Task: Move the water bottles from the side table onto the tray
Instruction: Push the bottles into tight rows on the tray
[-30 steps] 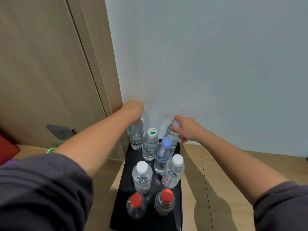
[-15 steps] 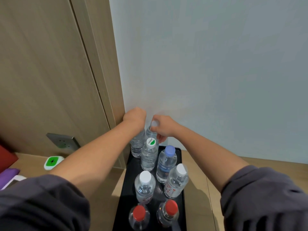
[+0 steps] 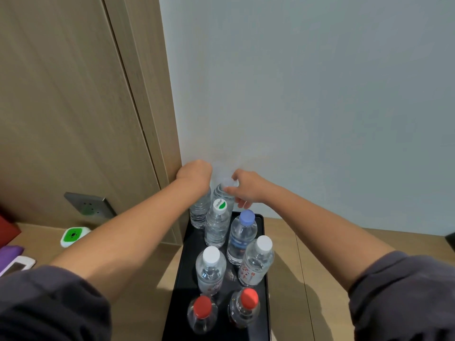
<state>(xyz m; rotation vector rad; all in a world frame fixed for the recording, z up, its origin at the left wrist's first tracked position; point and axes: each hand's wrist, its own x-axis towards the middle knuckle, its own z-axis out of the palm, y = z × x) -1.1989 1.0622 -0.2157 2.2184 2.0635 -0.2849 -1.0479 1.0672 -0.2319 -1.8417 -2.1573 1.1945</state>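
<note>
Being placed: the right-hand bottle, pinched at cap and neck by the right hand. Its base was hidden behind the green-capped bottle, so whether it had touched down could not be told.
Steadied: the left-hand bottle stood upright with the left hand curled over its top, likely bracing it against a knock from its close neighbour.
Hands: close together, apparently not touching.
Already set: other bottles stood upright, nearer than both hands.
Tray: the black tray lay on the side table, beneath the forearms.

bottle cap | green-white top | text: "Cestbon"
</note>
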